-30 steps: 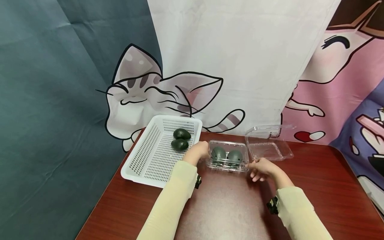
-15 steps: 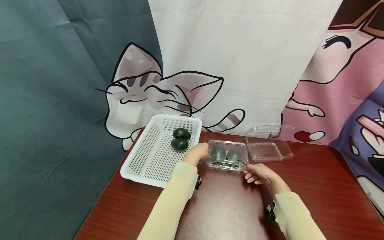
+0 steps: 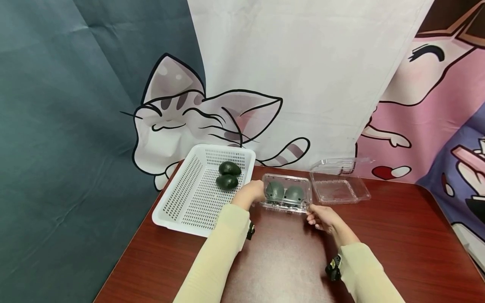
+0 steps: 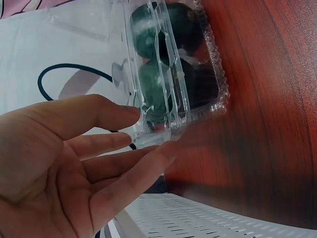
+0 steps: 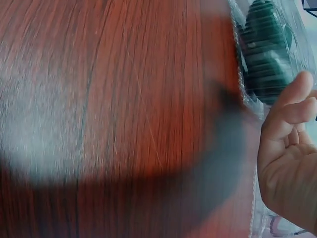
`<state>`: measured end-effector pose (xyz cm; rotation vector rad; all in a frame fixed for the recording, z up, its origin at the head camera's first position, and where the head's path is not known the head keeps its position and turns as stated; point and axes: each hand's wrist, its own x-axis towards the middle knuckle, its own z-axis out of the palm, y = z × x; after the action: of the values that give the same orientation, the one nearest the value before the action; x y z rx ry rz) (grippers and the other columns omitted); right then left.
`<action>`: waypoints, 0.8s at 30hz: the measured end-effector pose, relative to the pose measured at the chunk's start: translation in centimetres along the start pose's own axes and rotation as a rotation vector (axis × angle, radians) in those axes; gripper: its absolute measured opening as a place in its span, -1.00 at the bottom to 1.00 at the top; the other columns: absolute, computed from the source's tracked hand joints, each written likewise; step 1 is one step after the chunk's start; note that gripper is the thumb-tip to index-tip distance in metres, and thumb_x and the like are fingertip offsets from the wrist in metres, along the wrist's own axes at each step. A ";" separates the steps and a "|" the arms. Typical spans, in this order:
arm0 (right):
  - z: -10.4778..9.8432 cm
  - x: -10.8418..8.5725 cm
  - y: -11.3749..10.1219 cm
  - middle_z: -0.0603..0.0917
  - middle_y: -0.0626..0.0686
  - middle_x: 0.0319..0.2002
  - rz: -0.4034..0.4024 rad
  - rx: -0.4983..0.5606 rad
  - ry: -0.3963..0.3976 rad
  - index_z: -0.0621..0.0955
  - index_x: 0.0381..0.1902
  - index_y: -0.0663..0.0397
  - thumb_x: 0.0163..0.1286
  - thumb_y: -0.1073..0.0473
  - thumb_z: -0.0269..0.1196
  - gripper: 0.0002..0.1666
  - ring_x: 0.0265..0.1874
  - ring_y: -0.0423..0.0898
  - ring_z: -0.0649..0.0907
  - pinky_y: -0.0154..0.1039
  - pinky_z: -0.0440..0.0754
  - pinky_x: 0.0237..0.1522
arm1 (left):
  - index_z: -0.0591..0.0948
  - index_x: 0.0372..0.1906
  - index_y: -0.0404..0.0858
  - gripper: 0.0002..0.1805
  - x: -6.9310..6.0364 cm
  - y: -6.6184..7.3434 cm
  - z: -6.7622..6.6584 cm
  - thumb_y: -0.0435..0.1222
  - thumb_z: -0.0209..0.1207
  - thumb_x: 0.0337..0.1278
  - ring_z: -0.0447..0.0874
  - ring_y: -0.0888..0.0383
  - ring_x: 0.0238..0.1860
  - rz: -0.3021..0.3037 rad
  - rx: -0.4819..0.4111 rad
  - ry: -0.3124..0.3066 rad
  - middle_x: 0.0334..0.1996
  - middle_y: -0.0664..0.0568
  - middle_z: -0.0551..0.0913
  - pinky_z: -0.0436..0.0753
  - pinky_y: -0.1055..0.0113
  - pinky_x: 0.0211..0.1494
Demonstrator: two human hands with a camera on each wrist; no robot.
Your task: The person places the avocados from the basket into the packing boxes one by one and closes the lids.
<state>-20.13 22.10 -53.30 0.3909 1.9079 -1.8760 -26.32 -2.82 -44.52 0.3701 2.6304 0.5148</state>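
Observation:
A clear plastic clamshell box with its lid down stands on the table, two dark green avocados inside. At the box's left end is my left hand; in the left wrist view its thumb and fairly straight fingers touch the end and corner. My right hand has the front right corner between thumb and curled fingers; the right wrist view shows that hand beside the blurred box. Some right fingertips are hidden.
To the left, a white perforated basket holds two more avocados. A second clear clamshell box, lid raised, stands at the back right. The wooden table meets a printed cloth behind.
My right hand has shifted left along the box's front right corner, its fingers drawing together. The clamshell box has moved slightly back and left. My left hand has barely moved.

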 end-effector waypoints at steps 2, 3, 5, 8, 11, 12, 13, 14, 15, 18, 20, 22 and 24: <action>0.3 0.2 -0.1 0.53 -0.12 -0.70 0.002 0.020 0.028 0.54 -0.52 0.11 0.23 0.20 0.03 -0.80 -0.72 -0.31 0.51 -0.48 0.42 -0.68 | 0.55 -0.44 -0.28 -0.96 0.1 0.0 0.1 -0.41 0.19 -0.03 0.64 0.01 -0.61 0.002 0.000 0.007 -0.49 -0.03 0.59 0.51 0.34 -0.68; 0.5 0.4 -0.1 0.53 -0.12 -0.70 0.003 0.028 0.039 0.53 -0.53 0.11 0.22 0.20 0.03 -0.80 -0.73 -0.31 0.50 -0.48 0.42 -0.69 | 0.55 -0.41 -0.28 -0.95 0.2 0.0 0.1 -0.41 0.18 -0.04 0.63 0.03 -0.63 0.003 -0.002 0.013 -0.46 -0.05 0.60 0.51 0.34 -0.68; 0.8 0.6 -0.2 0.53 -0.11 -0.71 0.009 0.051 0.080 0.54 -0.52 0.13 0.20 0.22 0.03 -0.81 -0.74 -0.31 0.50 -0.47 0.42 -0.70 | 0.54 -0.31 -0.30 -0.88 0.4 0.1 0.2 -0.41 0.18 -0.04 0.59 0.06 -0.67 0.001 -0.011 0.023 -0.39 -0.08 0.60 0.51 0.34 -0.68; 1.3 1.1 -0.4 0.55 -0.11 -0.70 0.013 0.059 0.117 0.53 -0.47 0.18 0.20 0.21 0.03 -0.82 -0.74 -0.31 0.51 -0.46 0.43 -0.70 | 0.52 -0.06 -0.33 -0.65 0.6 0.1 0.4 -0.36 0.20 -0.03 0.57 0.08 -0.65 0.002 -0.008 0.039 -0.29 -0.12 0.61 0.53 0.31 -0.63; 1.8 1.5 -0.7 0.56 -0.10 -0.69 0.017 0.057 0.153 0.53 -0.43 0.22 0.19 0.21 0.02 -0.81 -0.73 -0.30 0.53 -0.45 0.45 -0.70 | 0.45 0.13 -0.31 -0.46 0.8 0.2 0.4 -0.27 0.23 -0.02 0.60 0.08 -0.43 0.011 0.030 0.063 -0.17 -0.12 0.61 0.57 0.27 -0.40; 2.0 1.7 -0.9 0.56 -0.10 -0.69 0.014 0.052 0.149 0.51 -0.42 0.23 0.19 0.21 0.01 -0.81 -0.73 -0.30 0.54 -0.45 0.45 -0.69 | 0.44 0.16 -0.30 -0.43 0.9 0.2 0.4 -0.25 0.24 -0.02 0.60 0.07 -0.34 0.016 0.046 0.068 -0.13 -0.12 0.60 0.56 0.25 -0.31; 2.1 1.9 -1.0 0.56 -0.10 -0.68 0.013 0.054 0.151 0.50 -0.41 0.25 0.20 0.21 0.00 -0.80 -0.72 -0.29 0.54 -0.44 0.46 -0.69 | 0.43 0.17 -0.29 -0.43 0.9 0.3 0.4 -0.23 0.23 -0.01 0.60 0.07 -0.26 0.017 0.063 0.070 -0.10 -0.12 0.60 0.55 0.24 -0.22; 2.3 2.0 -1.1 0.56 -0.10 -0.68 0.010 0.056 0.151 0.50 -0.39 0.26 0.20 0.21 0.00 -0.79 -0.72 -0.29 0.55 -0.44 0.47 -0.68 | 0.44 0.17 -0.30 -0.43 0.9 0.3 0.4 -0.21 0.23 -0.01 0.59 0.07 -0.19 0.018 0.075 0.071 -0.06 -0.11 0.59 0.54 0.23 -0.15; 2.4 2.2 -1.2 0.56 -0.09 -0.68 0.012 0.063 0.156 0.49 -0.39 0.26 0.21 0.21 -0.01 -0.79 -0.72 -0.28 0.55 -0.43 0.48 -0.67 | 0.46 0.15 -0.30 -0.44 0.9 0.4 0.3 -0.19 0.23 0.00 0.57 0.07 -0.12 0.017 0.086 0.070 -0.03 -0.11 0.59 0.51 0.23 -0.07; 2.6 2.7 -1.6 0.55 -0.08 -0.68 0.010 0.099 0.144 0.46 -0.32 0.28 0.27 0.18 -0.01 -0.77 -0.71 -0.26 0.57 -0.42 0.52 -0.65 | 0.47 0.13 -0.30 -0.46 1.0 0.5 0.3 -0.16 0.23 0.02 0.55 0.04 -0.02 0.009 0.097 0.056 0.03 -0.11 0.56 0.49 0.19 0.02; 2.9 2.9 -1.9 0.54 -0.07 -0.68 0.014 0.145 0.141 0.45 -0.27 0.28 0.33 0.15 0.01 -0.75 -0.70 -0.25 0.58 -0.40 0.54 -0.63 | 0.46 0.16 -0.32 -0.44 1.1 0.6 0.4 -0.16 0.21 0.05 0.46 0.00 0.12 0.002 0.103 0.046 0.10 -0.12 0.52 0.45 0.18 0.10; 3.1 2.9 -2.2 0.54 -0.07 -0.68 0.016 0.192 0.131 0.43 -0.21 0.29 0.38 0.12 0.03 -0.72 -0.70 -0.24 0.59 -0.38 0.56 -0.61 | 0.45 0.18 -0.34 -0.44 1.2 0.6 0.5 -0.17 0.19 0.08 0.38 -0.03 0.20 -0.006 0.108 0.038 0.17 -0.13 0.46 0.42 0.18 0.14; 3.4 2.9 -2.4 0.55 -0.06 -0.68 0.017 0.237 0.125 0.41 -0.14 0.29 0.41 0.09 0.04 -0.68 -0.70 -0.23 0.60 -0.37 0.58 -0.59 | 0.44 0.20 -0.35 -0.43 1.5 0.6 0.8 -0.19 0.19 0.09 0.22 -0.05 0.30 -0.013 0.102 0.032 0.23 -0.14 0.39 0.37 0.19 0.19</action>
<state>-23.49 18.36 -52.56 0.6095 1.7559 -2.1177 -27.19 -1.59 -45.46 0.3791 2.6948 0.3862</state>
